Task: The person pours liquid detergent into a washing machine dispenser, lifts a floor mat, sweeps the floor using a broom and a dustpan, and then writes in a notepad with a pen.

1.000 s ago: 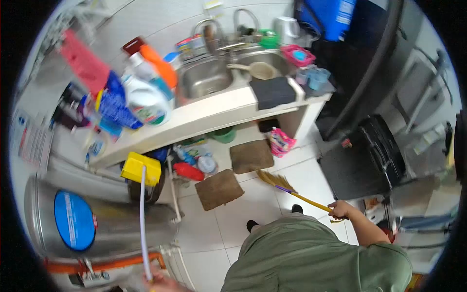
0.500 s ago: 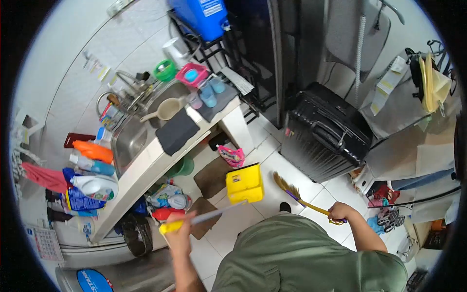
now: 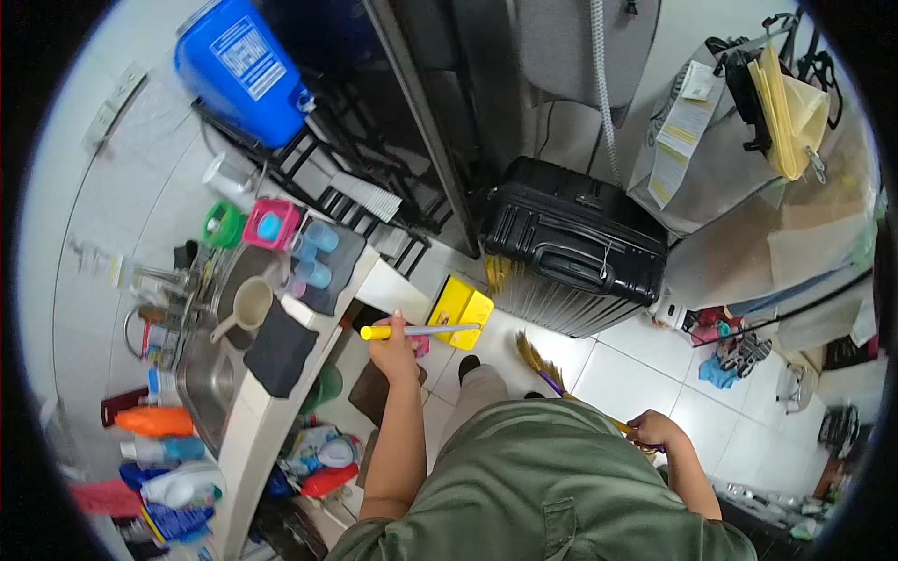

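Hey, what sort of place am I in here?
Probably a small home kitchen: a metal sink is set in a counter, cups stand on a dark mat beside it, and a black suitcase rests on the tiled floor.

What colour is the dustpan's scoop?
The scoop is bright yellow, best seen in the head view.

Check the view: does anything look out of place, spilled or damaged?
No spill or damage stands out on the visible floor. The black suitcase looks a little out of place: it stands near the yellow dustpan, not far from the sink counter, where luggage seems unusual.
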The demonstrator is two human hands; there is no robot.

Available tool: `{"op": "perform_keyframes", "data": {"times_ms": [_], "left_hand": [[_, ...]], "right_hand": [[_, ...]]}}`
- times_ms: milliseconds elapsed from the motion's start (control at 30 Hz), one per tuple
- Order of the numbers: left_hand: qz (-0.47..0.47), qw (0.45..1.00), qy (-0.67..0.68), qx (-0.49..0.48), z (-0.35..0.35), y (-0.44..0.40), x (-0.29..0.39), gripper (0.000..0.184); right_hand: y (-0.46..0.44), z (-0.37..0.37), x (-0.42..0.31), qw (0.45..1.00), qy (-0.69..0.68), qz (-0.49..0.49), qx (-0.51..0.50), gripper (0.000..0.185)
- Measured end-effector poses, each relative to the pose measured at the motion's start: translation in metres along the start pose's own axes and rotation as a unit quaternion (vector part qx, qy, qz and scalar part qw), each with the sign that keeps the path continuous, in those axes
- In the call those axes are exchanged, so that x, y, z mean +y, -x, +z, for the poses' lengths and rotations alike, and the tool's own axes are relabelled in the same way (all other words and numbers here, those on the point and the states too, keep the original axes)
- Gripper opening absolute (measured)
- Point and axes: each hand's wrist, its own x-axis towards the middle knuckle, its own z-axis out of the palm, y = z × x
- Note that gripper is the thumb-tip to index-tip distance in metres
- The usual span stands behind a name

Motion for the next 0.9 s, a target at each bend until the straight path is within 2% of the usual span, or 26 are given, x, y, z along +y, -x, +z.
{"op": "perform_keyframes", "data": {"times_ms": [33, 67, 167, 200, 300, 333, 433, 467, 567, 667, 800, 900], "left_hand": [[-0.015, 1.000, 0.014, 0.002, 0.008, -0.015, -0.002, 0.019], [-0.026, 0.994, 0.093, 0.047, 0.014, -0.028, -0.002, 0.021], [-0.101, 0.977, 0.182, 0.037, 0.018, -0.069, -0.002, 0.019], [-0.120, 0.980, 0.156, 0.031, 0.024, -0.079, -0.004, 0.015], [-0.093, 0.990, 0.074, -0.080, 0.038, -0.102, -0.032, 0.015], [-0.045, 0.996, 0.034, -0.068, 0.044, -0.115, -0.052, 0.018], [0.142, 0.982, -0.115, -0.036, 0.063, -0.148, -0.072, 0.021], [0.144, 0.980, -0.137, -0.023, 0.071, -0.157, -0.070, 0.031], [0.133, 0.981, -0.139, 0.016, 0.103, -0.192, -0.067, 0.040], [0.130, 0.972, -0.196, -0.004, 0.129, -0.237, -0.078, 0.049], [0.124, 0.974, -0.185, -0.045, 0.154, -0.260, -0.096, 0.047], [0.177, 0.935, -0.257, -0.167, 0.157, -0.258, -0.129, 0.044]], "right_hand": [[0.001, 0.007, -0.008, 1.000, 0.010, 0.005, 0.017, 0.040], [0.004, 0.015, -0.017, 0.999, 0.023, 0.012, 0.030, 0.041], [0.006, 0.020, -0.052, 0.998, 0.013, 0.040, 0.046, 0.039], [0.008, 0.022, -0.064, 0.997, -0.002, 0.053, 0.048, 0.038], [0.009, 0.013, -0.100, 0.985, -0.121, 0.119, 0.014, 0.034], [0.005, 0.013, -0.105, 0.982, -0.142, 0.126, 0.016, 0.035], [0.010, 0.000, -0.140, 0.992, -0.065, 0.104, 0.042, 0.037], [0.012, -0.004, -0.152, 0.993, -0.054, 0.103, 0.036, 0.040], [-0.003, 0.002, -0.167, 0.993, -0.055, 0.100, 0.022, 0.048], [-0.016, -0.006, -0.203, 0.994, -0.014, 0.105, -0.019, 0.044], [-0.041, -0.007, -0.238, 0.996, 0.037, 0.078, -0.024, 0.040], [-0.045, -0.019, -0.275, 0.993, 0.020, 0.111, -0.016, 0.044]]}}
